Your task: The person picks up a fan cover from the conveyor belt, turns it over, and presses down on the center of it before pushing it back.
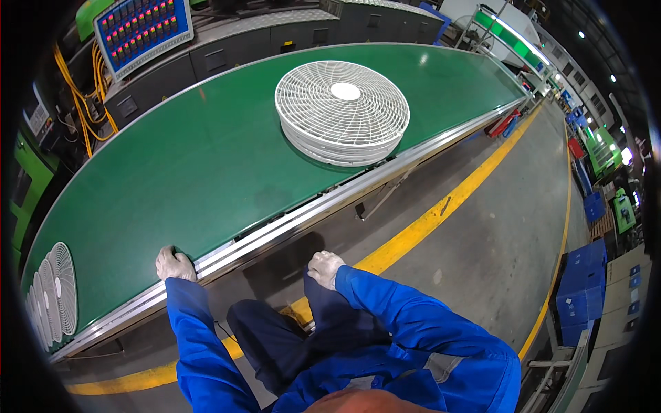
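Observation:
My left hand (174, 264), in a pale glove, rests on the near edge of a green conveyor belt (186, 172), beside its metal side rail (289, 221). Its fingers are curled in, and nothing shows in them. My right hand (325, 269), also gloved, lies over my bent knee with its fingers curled down around it. Well ahead of both hands, a stack of round white fan grilles (342, 127) sits on the belt, the top one showing a solid round centre. More fan grilles (63, 289) lean in a row at the belt's far left end.
Behind the belt stand dark machine housings (275, 41) and a blue-framed panel (144, 34) with red lights. Yellow cables (81, 103) hang at the left. A yellow line (441, 213) crosses the grey floor. Blue bins (580, 292) stand at the right.

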Demonstrator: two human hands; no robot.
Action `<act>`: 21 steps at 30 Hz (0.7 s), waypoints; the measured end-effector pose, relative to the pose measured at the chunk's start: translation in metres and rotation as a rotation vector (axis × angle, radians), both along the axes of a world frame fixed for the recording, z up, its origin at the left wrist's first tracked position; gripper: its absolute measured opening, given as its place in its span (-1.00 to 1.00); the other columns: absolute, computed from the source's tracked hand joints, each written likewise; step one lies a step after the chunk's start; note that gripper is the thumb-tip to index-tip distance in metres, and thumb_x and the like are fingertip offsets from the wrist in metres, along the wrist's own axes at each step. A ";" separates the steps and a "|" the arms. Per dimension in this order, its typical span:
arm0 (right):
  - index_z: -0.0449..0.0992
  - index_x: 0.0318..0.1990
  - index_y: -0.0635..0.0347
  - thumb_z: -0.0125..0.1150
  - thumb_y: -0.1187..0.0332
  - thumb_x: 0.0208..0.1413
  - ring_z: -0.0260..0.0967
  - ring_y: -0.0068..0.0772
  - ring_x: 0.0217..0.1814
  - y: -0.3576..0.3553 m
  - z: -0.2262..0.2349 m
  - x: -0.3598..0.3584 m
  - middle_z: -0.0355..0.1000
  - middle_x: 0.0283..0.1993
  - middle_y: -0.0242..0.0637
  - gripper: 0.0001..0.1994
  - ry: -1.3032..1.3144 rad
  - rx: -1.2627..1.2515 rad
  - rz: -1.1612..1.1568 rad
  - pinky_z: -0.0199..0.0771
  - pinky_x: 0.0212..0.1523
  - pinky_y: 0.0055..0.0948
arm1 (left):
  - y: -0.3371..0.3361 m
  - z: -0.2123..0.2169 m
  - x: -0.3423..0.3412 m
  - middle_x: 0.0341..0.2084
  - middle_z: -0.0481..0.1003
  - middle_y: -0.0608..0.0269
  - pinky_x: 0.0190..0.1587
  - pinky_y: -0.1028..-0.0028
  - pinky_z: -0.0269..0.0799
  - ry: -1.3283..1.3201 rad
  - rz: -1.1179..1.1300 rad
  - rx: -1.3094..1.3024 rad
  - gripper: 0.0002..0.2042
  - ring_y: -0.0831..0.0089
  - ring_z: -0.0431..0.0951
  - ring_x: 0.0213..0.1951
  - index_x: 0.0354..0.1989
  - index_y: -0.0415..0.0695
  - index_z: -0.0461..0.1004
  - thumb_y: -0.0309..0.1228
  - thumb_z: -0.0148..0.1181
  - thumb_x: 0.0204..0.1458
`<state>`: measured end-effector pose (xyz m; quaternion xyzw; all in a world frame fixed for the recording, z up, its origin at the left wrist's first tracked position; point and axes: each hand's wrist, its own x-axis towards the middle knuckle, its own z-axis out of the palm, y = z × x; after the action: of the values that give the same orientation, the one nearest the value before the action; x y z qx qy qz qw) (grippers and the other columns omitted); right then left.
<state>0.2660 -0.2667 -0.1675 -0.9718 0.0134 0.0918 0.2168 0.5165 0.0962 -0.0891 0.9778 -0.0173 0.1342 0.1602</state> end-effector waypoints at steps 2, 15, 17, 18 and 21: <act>0.69 -0.17 0.14 0.17 0.18 0.22 0.44 0.04 0.09 0.001 0.000 -0.001 0.53 -0.07 -0.06 -0.73 -0.009 0.005 -0.001 0.44 0.18 -0.06 | -0.001 0.001 0.000 0.14 0.51 0.02 0.33 0.11 0.28 0.017 0.010 -0.006 -0.65 0.01 0.40 0.24 0.07 -0.18 0.54 -0.34 0.03 0.16; 0.68 -0.15 0.14 0.15 0.17 0.23 0.44 0.03 0.12 0.001 0.002 0.000 0.53 -0.05 -0.05 -0.72 0.012 -0.009 0.008 0.43 0.20 -0.07 | 0.001 -0.001 0.001 0.15 0.50 0.02 0.32 0.11 0.29 -0.001 0.005 0.001 -0.65 0.01 0.40 0.25 0.07 -0.17 0.54 -0.35 0.02 0.16; 0.69 -0.19 0.15 0.15 0.18 0.22 0.45 0.06 0.08 0.000 -0.001 0.000 0.54 -0.09 -0.03 -0.72 -0.027 -0.005 0.004 0.45 0.17 -0.05 | -0.001 0.000 0.000 0.16 0.50 0.02 0.33 0.11 0.28 0.006 0.006 -0.001 -0.65 0.01 0.40 0.25 0.07 -0.17 0.54 -0.35 0.02 0.16; 0.69 -0.19 0.15 0.15 0.18 0.22 0.46 0.06 0.08 -0.001 -0.002 -0.001 0.54 -0.09 -0.02 -0.72 -0.026 -0.007 0.003 0.45 0.17 -0.05 | -0.002 0.000 0.000 0.16 0.50 0.02 0.33 0.11 0.28 0.009 0.007 -0.002 -0.65 0.01 0.40 0.25 0.08 -0.17 0.54 -0.35 0.02 0.16; 0.69 -0.19 0.15 0.15 0.18 0.22 0.46 0.07 0.07 0.001 -0.001 0.000 0.55 -0.09 -0.02 -0.72 -0.023 -0.008 0.007 0.45 0.16 -0.05 | 0.001 -0.001 -0.001 0.16 0.49 0.02 0.33 0.11 0.28 0.002 0.007 0.001 -0.65 0.02 0.40 0.26 0.08 -0.17 0.53 -0.35 0.03 0.16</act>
<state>0.2662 -0.2658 -0.1682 -0.9737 0.0076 0.0812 0.2127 0.5159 0.0970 -0.0899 0.9781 -0.0137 0.1339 0.1591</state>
